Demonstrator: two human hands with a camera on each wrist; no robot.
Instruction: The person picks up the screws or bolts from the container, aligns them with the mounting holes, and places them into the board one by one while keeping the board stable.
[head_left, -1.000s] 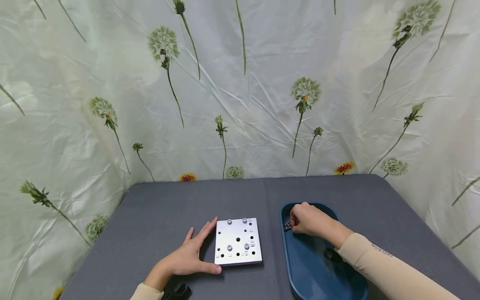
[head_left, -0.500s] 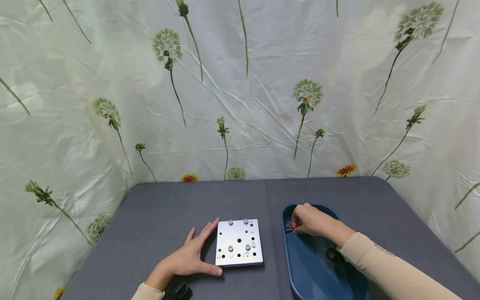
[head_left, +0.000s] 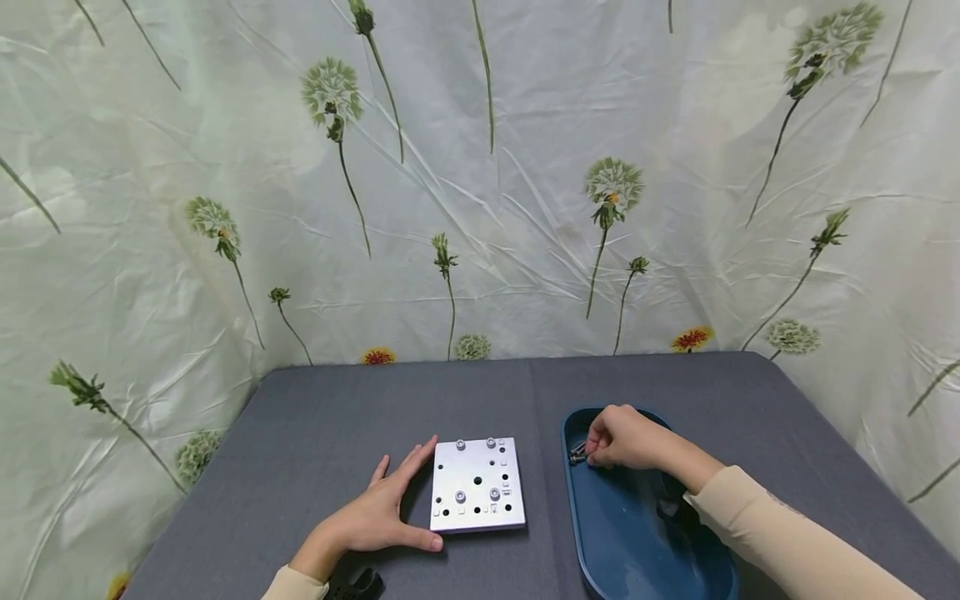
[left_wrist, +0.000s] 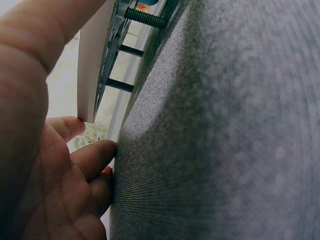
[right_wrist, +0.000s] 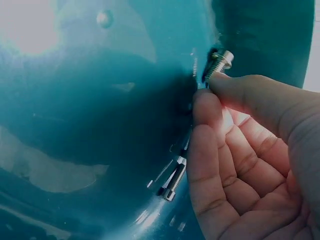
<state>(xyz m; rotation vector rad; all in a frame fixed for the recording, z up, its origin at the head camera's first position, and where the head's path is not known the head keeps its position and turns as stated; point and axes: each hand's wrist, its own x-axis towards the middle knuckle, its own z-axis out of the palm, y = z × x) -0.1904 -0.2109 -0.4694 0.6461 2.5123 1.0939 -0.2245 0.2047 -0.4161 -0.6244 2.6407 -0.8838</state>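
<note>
A silver metal plate (head_left: 487, 467) lies on the dark grey table, with several socket-head screws set in it. In the left wrist view, threaded shanks (left_wrist: 145, 17) stick out beneath the plate. My left hand (head_left: 378, 508) rests at its left side, fingers mostly straight, thumb by the near corner and index finger at the far corner. Inside the blue tray (head_left: 600, 542), my right hand (head_left: 633, 437) pinches a screw (right_wrist: 218, 64) between thumb and index finger; its head and a washer show above the fingertips. Another screw (right_wrist: 172, 182) lies on the tray floor beside the fingers.
The tray stands to the right of the plate, its rim raised around the right hand. A white curtain (head_left: 487, 208) with a dandelion print hangs behind the table (head_left: 420, 400). A black strap (head_left: 358, 583) sits at the left wrist.
The right hand has shifted very slightly to the right within the tray, its wrist turning a little. The left hand and the plate stay in place.
</note>
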